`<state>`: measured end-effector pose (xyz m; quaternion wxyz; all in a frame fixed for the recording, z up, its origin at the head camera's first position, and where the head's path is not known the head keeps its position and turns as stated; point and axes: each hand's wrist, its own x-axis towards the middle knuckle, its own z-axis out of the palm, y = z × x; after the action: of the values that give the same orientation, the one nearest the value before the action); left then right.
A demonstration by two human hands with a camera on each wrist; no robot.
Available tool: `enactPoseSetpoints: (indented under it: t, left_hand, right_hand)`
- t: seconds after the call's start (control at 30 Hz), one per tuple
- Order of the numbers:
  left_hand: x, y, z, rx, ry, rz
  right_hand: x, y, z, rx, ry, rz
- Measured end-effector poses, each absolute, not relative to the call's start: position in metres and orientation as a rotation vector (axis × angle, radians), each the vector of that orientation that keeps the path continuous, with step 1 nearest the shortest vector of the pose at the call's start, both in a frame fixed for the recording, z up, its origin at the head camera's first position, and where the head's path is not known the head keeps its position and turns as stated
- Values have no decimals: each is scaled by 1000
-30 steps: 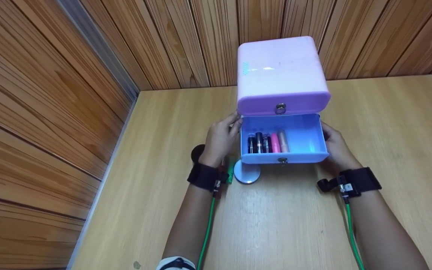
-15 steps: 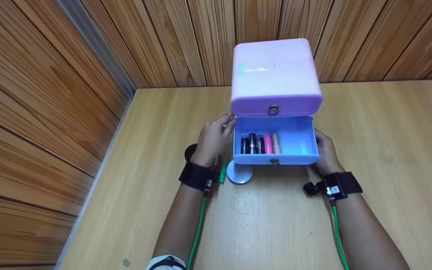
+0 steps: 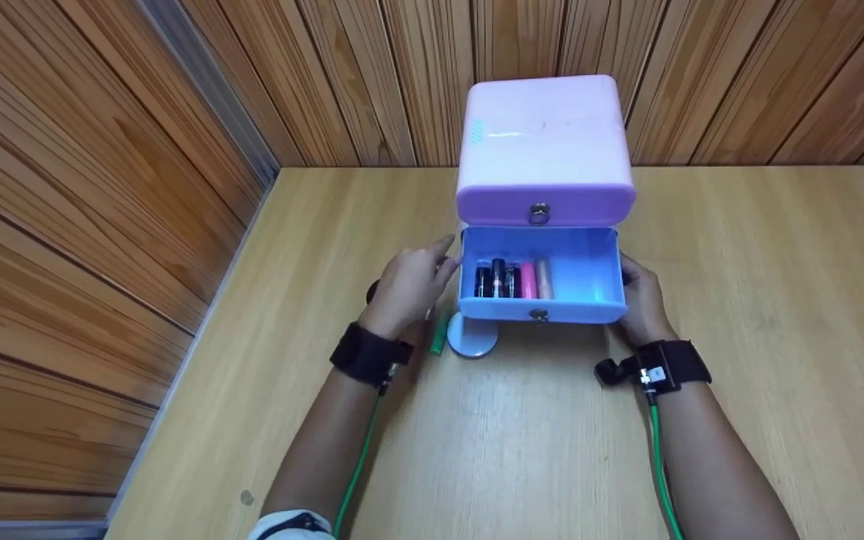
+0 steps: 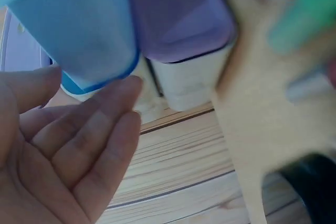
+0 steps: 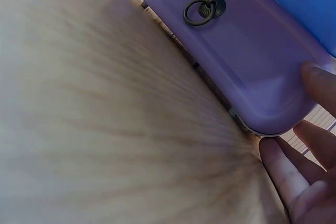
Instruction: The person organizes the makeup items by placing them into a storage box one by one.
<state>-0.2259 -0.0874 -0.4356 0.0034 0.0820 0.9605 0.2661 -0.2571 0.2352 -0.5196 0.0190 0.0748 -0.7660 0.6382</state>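
A small pink-and-purple drawer organizer [image 3: 544, 139] stands against the back panel, its blue middle drawer [image 3: 582, 262] pulled out. Inside that drawer, several lipstick-like tubes [image 3: 507, 280], black, pink and grey, lie side by side at the left. My left hand [image 3: 409, 289] is beside the drawer's left wall; the left wrist view shows its fingers [image 4: 94, 140] nearly straight, with fingertips right at the blue wall. My right hand [image 3: 642, 300] grips the organizer's lower right corner, thumb on the front of the purple bottom drawer [image 5: 247, 51] and fingers at its side and underside.
A round pale disc [image 3: 472, 337] and a green tube [image 3: 439, 334] lie on the wooden table [image 3: 507, 450] in front of the organizer. A silver-and-red stick [image 4: 310, 85] and a black ring-shaped thing [image 4: 310, 187] are near my left hand. Wood-panelled walls [image 3: 372, 90] rise behind and at left.
My left hand has shifted left and eased away from the organizer's side, uncovering more of the green tube. My right hand stays at the lower right corner. The drawer remains pulled out.
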Motion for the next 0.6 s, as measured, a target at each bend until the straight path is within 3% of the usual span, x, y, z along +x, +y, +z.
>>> enactPoseSetpoints:
  t: [0.2,0.37,0.6]
  left_hand:
    - [-206,-99,-448,286,2992,674]
    - [-209,-104,-459,526,2989,523]
    - [-207,-107,-470,647,2974,417]
  right_hand:
    - [-268,238,-537,217,-2356,2010]
    - [-276,235,-546,172,-2353,2015]
    - [-275,226,-547,155,-2323,2081]
